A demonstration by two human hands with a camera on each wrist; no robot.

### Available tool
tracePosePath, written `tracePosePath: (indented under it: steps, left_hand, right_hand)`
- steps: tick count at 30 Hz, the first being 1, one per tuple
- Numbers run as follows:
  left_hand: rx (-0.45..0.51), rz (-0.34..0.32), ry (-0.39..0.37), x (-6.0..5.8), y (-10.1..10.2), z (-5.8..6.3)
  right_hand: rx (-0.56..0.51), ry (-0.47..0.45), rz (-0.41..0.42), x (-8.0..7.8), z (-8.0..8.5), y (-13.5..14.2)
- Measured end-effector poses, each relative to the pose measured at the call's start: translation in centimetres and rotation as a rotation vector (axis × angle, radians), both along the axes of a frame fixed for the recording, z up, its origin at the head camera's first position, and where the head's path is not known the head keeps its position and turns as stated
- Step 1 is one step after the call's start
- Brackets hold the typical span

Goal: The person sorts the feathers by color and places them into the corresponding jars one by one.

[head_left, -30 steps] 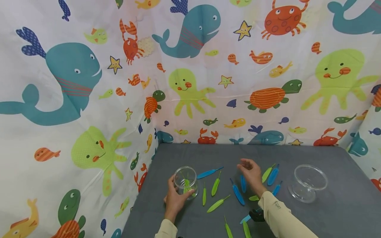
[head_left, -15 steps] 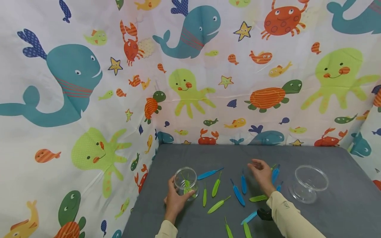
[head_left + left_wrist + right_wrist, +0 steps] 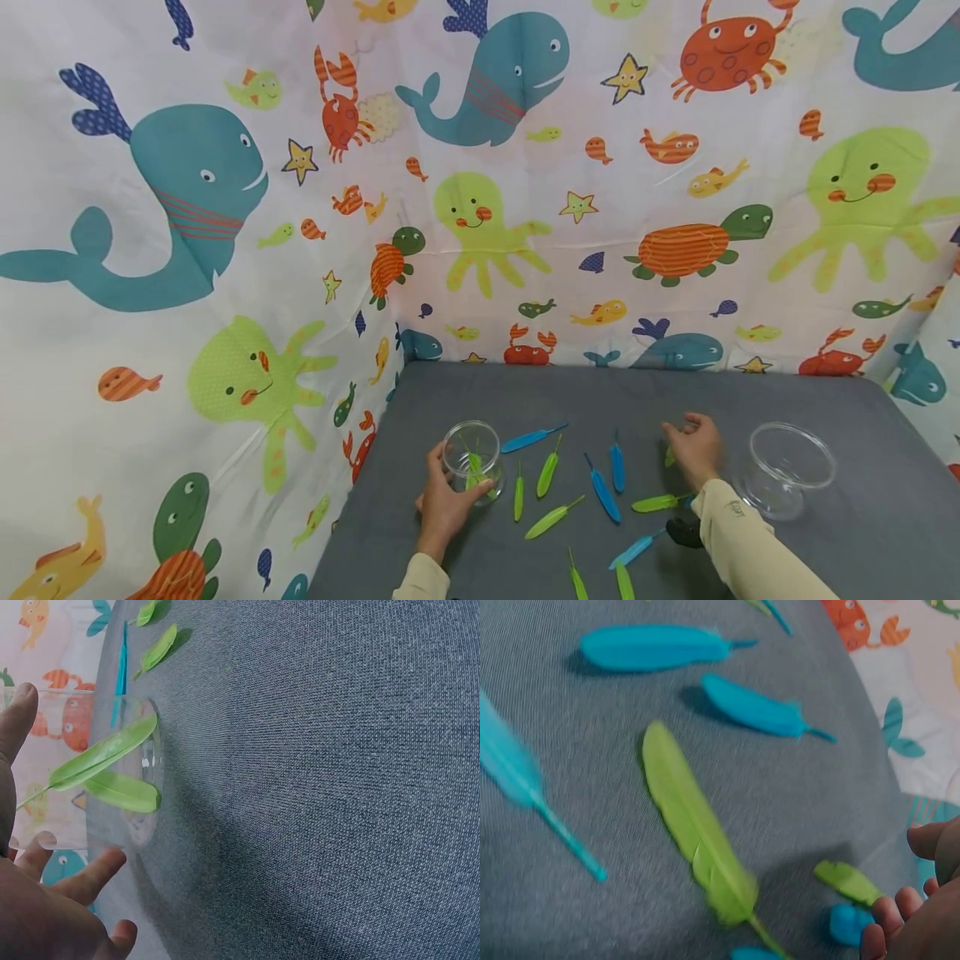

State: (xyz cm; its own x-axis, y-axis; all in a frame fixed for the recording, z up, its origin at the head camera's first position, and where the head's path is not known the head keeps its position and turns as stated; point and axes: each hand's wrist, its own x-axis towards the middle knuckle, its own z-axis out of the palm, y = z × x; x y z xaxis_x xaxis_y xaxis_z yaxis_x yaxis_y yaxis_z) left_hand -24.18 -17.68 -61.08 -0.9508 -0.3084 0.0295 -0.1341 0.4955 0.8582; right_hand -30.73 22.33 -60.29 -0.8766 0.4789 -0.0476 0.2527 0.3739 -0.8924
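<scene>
My left hand [image 3: 447,508] grips a clear glass jar [image 3: 496,468] on the left of the grey table, thumb and fingers around its side. Two green feathers [image 3: 105,754] lean inside the jar in the left wrist view. My right hand [image 3: 697,448] hovers to the right of the loose feathers, thumb apart from the fingers, holding nothing I can see. Under it lies a green feather [image 3: 846,881], partly hidden by the fingers, beside a blue feather [image 3: 846,924]. Another green feather [image 3: 655,503] lies nearer my right sleeve.
A clear footed glass bowl [image 3: 831,471] stands to the right of my right hand. Blue feathers [image 3: 603,493] and green feathers [image 3: 553,517] lie scattered between the hands. Cloth printed with sea animals [image 3: 686,246] hangs behind and to the left of the table.
My right hand has moved to the right, away from the middle blue feathers, and now covers part of the right-hand cluster. My left hand stays on the jar. The head view has shifted slightly.
</scene>
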Motion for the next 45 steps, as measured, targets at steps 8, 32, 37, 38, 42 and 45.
tracePosePath:
  steps: [8,32,37,38,42,45]
  left_hand:
    - [0.002,-0.005,0.010,0.0,-0.1,0.2]
    - [0.003,-0.006,0.003,-0.1,0.4,0.3]
    - [0.000,0.003,0.000,-0.2,0.2,0.2]
    - [0.000,0.006,-0.001,-0.2,0.2,0.2]
    - [-0.002,0.013,-0.006,-0.1,0.1,0.2]
    - [-0.001,0.014,-0.005,-0.1,0.1,0.2]
  right_hand:
    - [0.110,-0.087,0.035,0.2,-0.9,1.1]
    - [0.274,-0.212,0.085,-1.2,-1.9,3.0]
    - [0.265,-0.207,0.093,-1.4,-1.8,2.9]
    - [0.260,-0.209,0.097,-1.4,-1.7,2.9]
    - [0.217,-0.195,0.111,-1.2,-1.1,2.7]
    - [0.183,-0.148,0.125,-1.3,-0.8,2.4]
